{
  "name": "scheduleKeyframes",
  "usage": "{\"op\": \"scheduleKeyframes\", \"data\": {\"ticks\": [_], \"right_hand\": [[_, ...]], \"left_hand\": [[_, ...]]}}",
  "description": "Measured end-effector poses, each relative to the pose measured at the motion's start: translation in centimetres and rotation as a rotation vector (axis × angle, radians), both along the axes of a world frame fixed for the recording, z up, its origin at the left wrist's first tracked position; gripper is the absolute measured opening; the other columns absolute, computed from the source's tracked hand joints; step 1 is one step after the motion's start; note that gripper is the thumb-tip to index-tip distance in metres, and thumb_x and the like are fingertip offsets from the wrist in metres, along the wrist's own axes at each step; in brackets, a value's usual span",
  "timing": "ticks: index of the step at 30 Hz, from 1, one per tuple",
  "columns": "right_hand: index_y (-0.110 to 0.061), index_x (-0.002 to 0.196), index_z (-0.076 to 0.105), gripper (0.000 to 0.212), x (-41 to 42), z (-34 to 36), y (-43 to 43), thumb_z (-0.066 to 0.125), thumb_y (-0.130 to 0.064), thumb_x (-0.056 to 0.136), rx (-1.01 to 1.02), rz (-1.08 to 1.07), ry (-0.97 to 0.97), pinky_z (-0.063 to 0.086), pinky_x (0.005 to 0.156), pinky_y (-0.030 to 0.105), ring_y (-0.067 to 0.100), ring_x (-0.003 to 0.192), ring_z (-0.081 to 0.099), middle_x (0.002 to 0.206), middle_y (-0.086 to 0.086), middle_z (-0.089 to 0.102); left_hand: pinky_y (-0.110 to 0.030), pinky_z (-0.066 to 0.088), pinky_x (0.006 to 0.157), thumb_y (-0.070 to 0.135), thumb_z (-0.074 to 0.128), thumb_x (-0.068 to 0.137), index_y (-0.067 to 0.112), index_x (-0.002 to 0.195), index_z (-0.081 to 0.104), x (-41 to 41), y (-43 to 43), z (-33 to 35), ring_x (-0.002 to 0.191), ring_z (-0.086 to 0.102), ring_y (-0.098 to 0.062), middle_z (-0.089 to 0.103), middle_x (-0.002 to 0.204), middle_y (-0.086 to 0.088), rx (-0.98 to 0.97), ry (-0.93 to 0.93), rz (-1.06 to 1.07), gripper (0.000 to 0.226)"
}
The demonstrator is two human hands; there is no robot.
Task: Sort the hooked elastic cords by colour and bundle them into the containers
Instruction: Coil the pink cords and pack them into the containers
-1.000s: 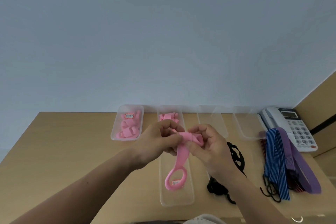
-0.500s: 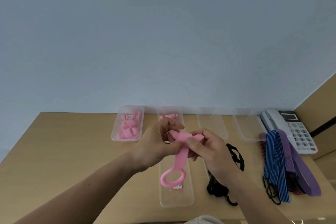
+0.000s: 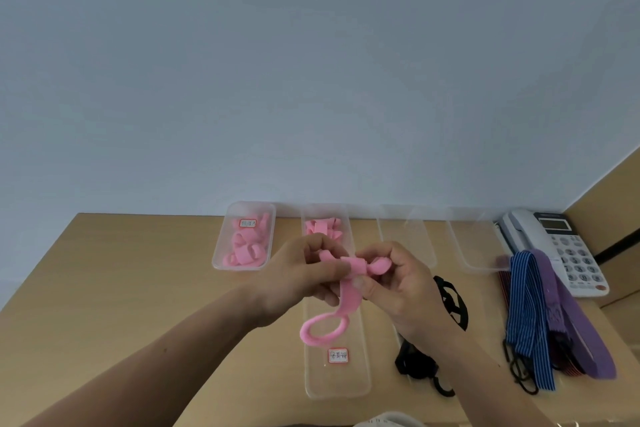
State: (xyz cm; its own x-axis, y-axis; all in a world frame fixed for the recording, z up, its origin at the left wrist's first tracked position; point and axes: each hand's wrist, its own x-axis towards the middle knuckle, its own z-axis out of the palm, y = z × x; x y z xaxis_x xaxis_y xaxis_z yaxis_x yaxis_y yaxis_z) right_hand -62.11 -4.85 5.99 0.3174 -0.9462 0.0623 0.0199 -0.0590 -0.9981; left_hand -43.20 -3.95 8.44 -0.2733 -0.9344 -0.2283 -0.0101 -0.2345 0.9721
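Pink cord hangs from betw. both hands, long axis roughly near-far w/ a slight lean. Looped end is lowest & points toward the person, folded top end up at the fingertips. Left hand pinches the fold from the left side, right hand pinches it from the right, fingers curled. Cord is over the long clear container, loop just above its label; can't tell if it touches.
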Motion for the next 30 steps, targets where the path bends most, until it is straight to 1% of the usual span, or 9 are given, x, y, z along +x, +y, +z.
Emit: {"op": "scheduleKeyframes", "data": {"ticks": [7,10,12,14,16,19,22,25,30], "right_hand": [[-0.005,0.102,0.061,0.035,-0.3,0.6,0.0,0.07,0.016,0.076,0.019,0.007,-0.053,0.055,0.07,0.021,0.009,0.078,0.068,0.083,-0.008,0.069],[-0.007,0.112,0.059,0.038,-0.2,0.9,-0.2,0.072,-0.007,0.076,0.093,-0.018,-0.111,0.055,0.07,0.026,0.019,0.08,0.069,0.09,0.005,0.069],[-0.006,0.105,0.064,0.034,-0.1,1.0,-0.5,0.07,-0.021,0.075,0.115,-0.073,-0.072,0.053,0.063,0.025,0.021,0.068,0.064,0.08,0.005,0.068],[-0.005,0.098,0.067,0.032,-0.1,1.0,-0.7,0.074,-0.026,0.076,0.11,-0.076,0.012,0.051,0.059,0.028,0.021,0.06,0.058,0.072,0.004,0.067],[-0.005,0.097,0.068,0.024,-0.1,0.8,-0.7,0.078,-0.019,0.08,0.099,-0.064,0.033,0.05,0.058,0.025,0.014,0.058,0.058,0.07,-0.001,0.067],[-0.006,0.097,0.067,0.015,-0.1,0.8,-0.7,0.071,-0.004,0.083,0.069,-0.065,0.039,0.05,0.061,0.02,0.006,0.062,0.062,0.072,-0.005,0.069],[-0.008,0.099,0.067,0.021,-0.1,1.0,-0.7,0.071,0.003,0.082,0.06,-0.072,0.0,0.053,0.065,0.023,0.013,0.071,0.067,0.08,0.0,0.072],[-0.009,0.1,0.067,0.027,-0.1,1.2,-0.6,0.069,0.01,0.08,0.047,-0.049,-0.006,0.055,0.069,0.024,0.016,0.077,0.069,0.084,0.001,0.073],[-0.02,0.094,0.069,0.031,0.3,0.8,-0.2,0.076,0.003,0.075,0.023,-0.043,0.007,0.055,0.069,0.025,0.015,0.076,0.066,0.086,-0.002,0.07]], "left_hand": [[-0.035,0.057,0.072,0.004,0.075,0.081,0.002,0.1,0.061,-0.2,-0.6,-0.4,0.072,0.066,-0.027,0.066,0.085,-0.016,-0.049,0.028,0.064,0.024],[-0.036,0.058,0.075,0.0,0.077,0.077,0.004,0.098,0.063,-0.4,-0.8,-0.6,0.076,0.066,-0.028,0.064,0.09,-0.016,-0.1,0.011,0.089,0.026],[-0.037,0.058,0.078,0.007,0.079,0.072,0.007,0.098,0.063,-0.6,-0.8,-0.6,0.082,0.068,-0.029,0.066,0.094,-0.019,-0.14,0.002,0.081,0.031],[-0.032,0.057,0.076,0.01,0.078,0.071,0.01,0.101,0.061,-0.7,-0.7,-0.7,0.082,0.068,-0.021,0.068,0.091,-0.012,-0.174,-0.021,0.077,0.034],[-0.03,0.056,0.078,0.012,0.079,0.07,0.014,0.106,0.06,-0.7,-0.7,-1.1,0.085,0.068,-0.02,0.07,0.095,-0.007,-0.187,-0.029,0.079,0.041],[-0.035,0.058,0.082,0.017,0.082,0.07,0.017,0.11,0.061,-0.4,-0.9,-1.4,0.091,0.069,-0.025,0.07,0.102,-0.01,-0.172,-0.047,0.061,0.045],[-0.035,0.055,0.077,0.019,0.082,0.075,0.014,0.099,0.066,-0.1,-0.9,-1.2,0.077,0.066,-0.017,0.071,0.087,-0.006,-0.137,-0.12,0.017,0.029],[-0.038,0.054,0.073,0.027,0.079,0.069,0.01,0.098,0.066,0.1,-0.9,-1.1,0.071,0.063,-0.017,0.07,0.086,-0.016,-0.115,-0.175,-0.022,0.037],[-0.036,0.056,0.074,0.011,0.073,0.071,0.005,0.102,0.059,0.3,-0.6,-0.9,0.076,0.067,-0.024,0.071,0.089,-0.016,-0.065,-0.125,-0.043,0.034]]}}
